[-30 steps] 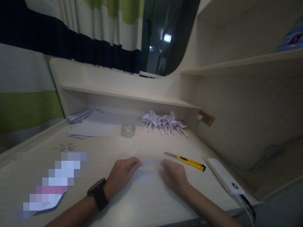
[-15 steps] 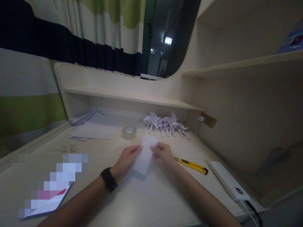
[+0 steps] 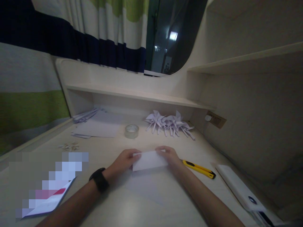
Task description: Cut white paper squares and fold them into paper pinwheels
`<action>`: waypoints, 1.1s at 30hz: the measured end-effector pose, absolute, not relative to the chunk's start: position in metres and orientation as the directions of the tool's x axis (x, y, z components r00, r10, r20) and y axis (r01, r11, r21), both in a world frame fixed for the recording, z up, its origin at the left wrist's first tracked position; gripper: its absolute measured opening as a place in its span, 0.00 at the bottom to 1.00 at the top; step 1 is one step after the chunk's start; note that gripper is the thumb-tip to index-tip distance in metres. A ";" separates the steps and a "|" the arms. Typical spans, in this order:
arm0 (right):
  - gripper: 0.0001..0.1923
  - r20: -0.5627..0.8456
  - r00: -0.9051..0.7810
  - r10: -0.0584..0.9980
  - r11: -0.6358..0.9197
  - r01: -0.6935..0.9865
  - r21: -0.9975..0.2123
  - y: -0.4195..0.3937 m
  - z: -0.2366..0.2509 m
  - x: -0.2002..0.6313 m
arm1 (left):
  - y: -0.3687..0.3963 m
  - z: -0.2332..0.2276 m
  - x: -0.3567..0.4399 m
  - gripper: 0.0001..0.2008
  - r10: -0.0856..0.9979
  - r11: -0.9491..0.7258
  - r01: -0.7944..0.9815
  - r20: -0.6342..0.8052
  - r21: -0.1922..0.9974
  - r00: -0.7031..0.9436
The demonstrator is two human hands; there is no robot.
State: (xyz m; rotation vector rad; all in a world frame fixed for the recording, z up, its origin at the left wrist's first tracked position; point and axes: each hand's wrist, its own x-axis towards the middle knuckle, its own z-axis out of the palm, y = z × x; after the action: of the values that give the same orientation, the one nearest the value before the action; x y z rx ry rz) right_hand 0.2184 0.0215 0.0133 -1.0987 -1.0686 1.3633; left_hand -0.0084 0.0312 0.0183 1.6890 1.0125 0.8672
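left hand and right hand reaching forward with forearms angled inward, fingers pinching opposite ends of a folded white paper, paper lying flat just above the tabletop, yellow utility knife lying near the right hand

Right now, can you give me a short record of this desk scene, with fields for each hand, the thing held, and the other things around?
left hand: grips the left end of the folded paper
right hand: grips the right end of it
folded paper: white, lying crosswise, at the desk surface
knife: yellow, right of the right hand
tape roll: clear, behind the hands
paper windmills: in a pile at the back
paper sheets: back left
white box: far right, with a cable
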 end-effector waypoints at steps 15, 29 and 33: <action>0.22 -0.105 -0.134 0.985 -0.128 -0.174 -0.976 0.023 0.004 0.220 | 0.042 0.009 -0.018 0.23 0.920 -0.135 0.172 0.059 0.976 0.386; 0.18 -0.051 -0.209 0.977 -0.087 -0.169 -0.982 0.021 0.008 0.217 | 0.040 0.020 -0.021 0.20 0.932 -0.208 0.245 0.116 0.947 0.344; 0.19 -0.039 -0.210 0.977 -0.077 -0.173 -0.982 0.021 0.006 0.220 | 0.039 0.017 -0.021 0.22 0.925 -0.160 0.168 0.088 0.973 0.368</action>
State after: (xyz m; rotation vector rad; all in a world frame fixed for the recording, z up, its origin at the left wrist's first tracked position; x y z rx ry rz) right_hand 0.2195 0.0213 0.0064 -1.0096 -1.1913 1.4843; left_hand -0.0210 0.0391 0.0174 1.5968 1.0019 0.9193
